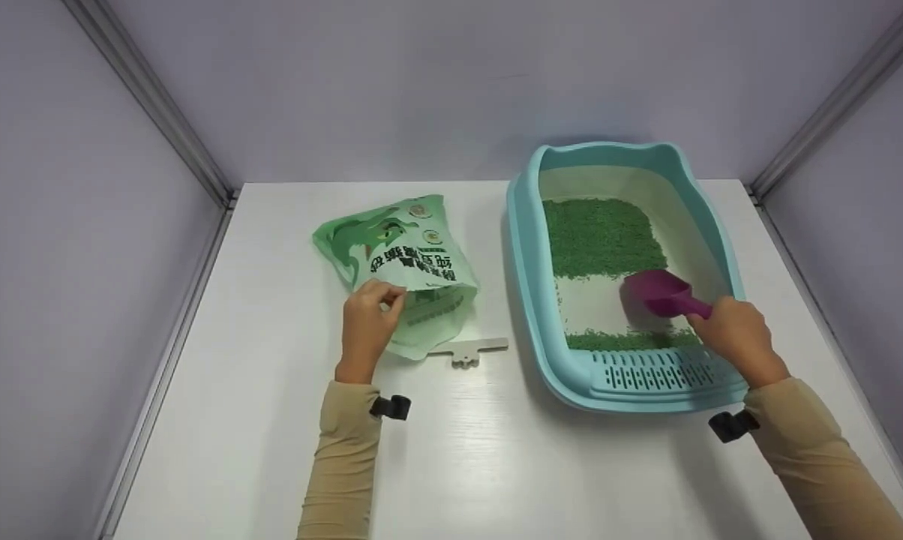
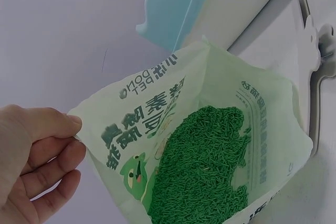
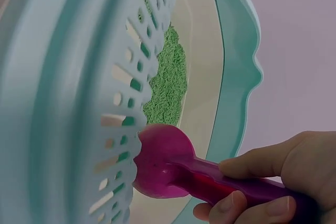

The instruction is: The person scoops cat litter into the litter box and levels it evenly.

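Observation:
My left hand (image 1: 371, 315) pinches the rim of a pale green cat litter bag (image 1: 414, 251) between thumb and finger. The bag lies on the table with its mouth spread, and green litter pellets (image 2: 202, 161) show inside in the left wrist view. In my right hand (image 1: 736, 337) is the handle of a purple scoop (image 1: 658, 291), gripped with curled fingers. Its bowl is over the blue litter box (image 1: 524, 247), above a bare strip of the floor between two patches of green litter (image 1: 601, 236). Whether the bowl touches the floor I cannot tell.
A grey-white metal clip (image 1: 466, 349) lies by the bag's mouth, on the white table (image 1: 451, 465). The litter box has a slotted front ledge (image 1: 654, 373) and high side walls. Pale wall panels (image 1: 421, 90) enclose the table's back and sides.

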`<state>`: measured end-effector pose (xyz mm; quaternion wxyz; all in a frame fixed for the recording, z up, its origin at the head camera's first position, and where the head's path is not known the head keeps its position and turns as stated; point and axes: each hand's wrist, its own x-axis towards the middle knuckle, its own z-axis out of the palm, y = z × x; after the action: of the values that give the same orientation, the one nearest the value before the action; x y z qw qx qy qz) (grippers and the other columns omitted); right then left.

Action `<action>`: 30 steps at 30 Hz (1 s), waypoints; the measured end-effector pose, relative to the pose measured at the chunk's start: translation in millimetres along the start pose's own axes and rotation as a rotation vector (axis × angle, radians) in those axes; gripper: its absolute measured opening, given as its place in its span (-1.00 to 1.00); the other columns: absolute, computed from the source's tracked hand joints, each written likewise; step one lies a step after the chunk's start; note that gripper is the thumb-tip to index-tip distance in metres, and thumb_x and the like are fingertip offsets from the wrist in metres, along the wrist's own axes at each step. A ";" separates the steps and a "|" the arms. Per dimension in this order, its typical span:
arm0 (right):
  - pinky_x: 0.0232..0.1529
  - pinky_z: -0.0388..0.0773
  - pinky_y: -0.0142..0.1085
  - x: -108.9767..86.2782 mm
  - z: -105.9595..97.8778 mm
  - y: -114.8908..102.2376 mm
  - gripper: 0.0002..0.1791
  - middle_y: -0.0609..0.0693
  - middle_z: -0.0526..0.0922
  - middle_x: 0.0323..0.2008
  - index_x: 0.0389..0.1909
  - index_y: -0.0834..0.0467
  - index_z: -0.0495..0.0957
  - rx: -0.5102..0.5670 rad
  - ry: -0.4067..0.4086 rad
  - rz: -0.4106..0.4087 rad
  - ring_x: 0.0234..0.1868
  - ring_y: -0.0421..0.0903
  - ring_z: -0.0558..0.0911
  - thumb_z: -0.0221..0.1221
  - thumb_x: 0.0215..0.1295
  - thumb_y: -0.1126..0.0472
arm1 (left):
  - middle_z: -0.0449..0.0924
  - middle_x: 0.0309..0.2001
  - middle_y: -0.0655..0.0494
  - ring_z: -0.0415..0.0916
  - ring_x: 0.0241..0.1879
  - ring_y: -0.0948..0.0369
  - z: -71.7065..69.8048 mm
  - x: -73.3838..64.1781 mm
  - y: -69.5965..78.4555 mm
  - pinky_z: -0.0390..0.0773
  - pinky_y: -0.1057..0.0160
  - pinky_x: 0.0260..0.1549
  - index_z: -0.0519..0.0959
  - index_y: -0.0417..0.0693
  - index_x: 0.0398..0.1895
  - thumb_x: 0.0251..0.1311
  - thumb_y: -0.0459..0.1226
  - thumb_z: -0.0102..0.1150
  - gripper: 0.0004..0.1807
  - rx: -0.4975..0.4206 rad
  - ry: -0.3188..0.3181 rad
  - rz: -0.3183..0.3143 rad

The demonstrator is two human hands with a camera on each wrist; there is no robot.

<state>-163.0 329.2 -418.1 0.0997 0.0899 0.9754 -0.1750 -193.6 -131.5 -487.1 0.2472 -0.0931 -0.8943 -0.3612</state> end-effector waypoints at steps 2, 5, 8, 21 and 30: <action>-0.69 0.26 -0.32 -0.8 1.4 0.0 -0.60 0.07 0.35 -0.67 -0.55 0.36 0.37 0.002 0.001 -0.002 -0.64 -0.06 0.36 0.06 0.31 0.10 | 0.64 -0.45 -0.07 0.63 -0.45 0.11 0.0 0.3 0.0 0.65 0.18 -0.41 0.69 -0.22 -0.42 0.13 -0.43 0.26 -0.95 -0.004 0.002 0.002; -0.69 0.27 -0.33 -2.6 2.4 -1.1 -0.60 0.07 0.36 -0.67 -0.53 0.38 0.39 0.011 0.000 -0.007 -0.64 -0.07 0.36 0.05 0.31 0.10 | 0.64 -0.44 -0.07 0.64 -0.44 0.11 -0.2 0.6 -0.1 0.65 0.18 -0.40 0.70 -0.23 -0.41 0.12 -0.43 0.26 -0.95 -0.007 0.002 0.005; -0.69 0.25 -0.34 -5.5 3.2 -3.0 -0.61 0.05 0.35 -0.69 -0.56 0.36 0.38 0.018 0.006 -0.018 -0.65 -0.09 0.34 0.04 0.31 0.11 | 0.65 -0.43 -0.08 0.64 -0.44 0.11 -0.6 0.7 -0.1 0.66 0.18 -0.39 0.70 -0.23 -0.40 0.12 -0.44 0.26 -0.95 -0.008 -0.002 0.004; -0.63 0.20 -0.31 -22.8 11.6 -13.8 -0.62 0.11 0.38 -0.68 -0.49 0.47 0.45 0.054 0.076 -0.100 -0.62 -0.06 0.35 0.12 0.30 0.18 | 0.64 -0.44 -0.07 0.64 -0.44 0.10 0.8 -1.4 -1.5 0.66 0.18 -0.38 0.70 -0.22 -0.40 0.13 -0.43 0.26 -0.95 -0.023 0.000 0.004; -0.63 0.19 -0.32 -36.6 12.7 -20.6 -0.64 0.08 0.39 -0.67 -0.41 0.52 0.49 0.093 0.105 -0.136 -0.62 -0.09 0.33 0.13 0.29 0.21 | 0.64 -0.44 -0.07 0.64 -0.43 0.11 1.4 -2.2 -1.6 0.67 0.20 -0.37 0.70 -0.21 -0.39 0.15 -0.41 0.25 -0.94 -0.020 -0.009 -0.008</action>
<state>-130.0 300.5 -414.8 0.0318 0.0368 0.9740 -0.2214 -192.7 -131.7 -490.1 0.2409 -0.0938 -0.8920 -0.3708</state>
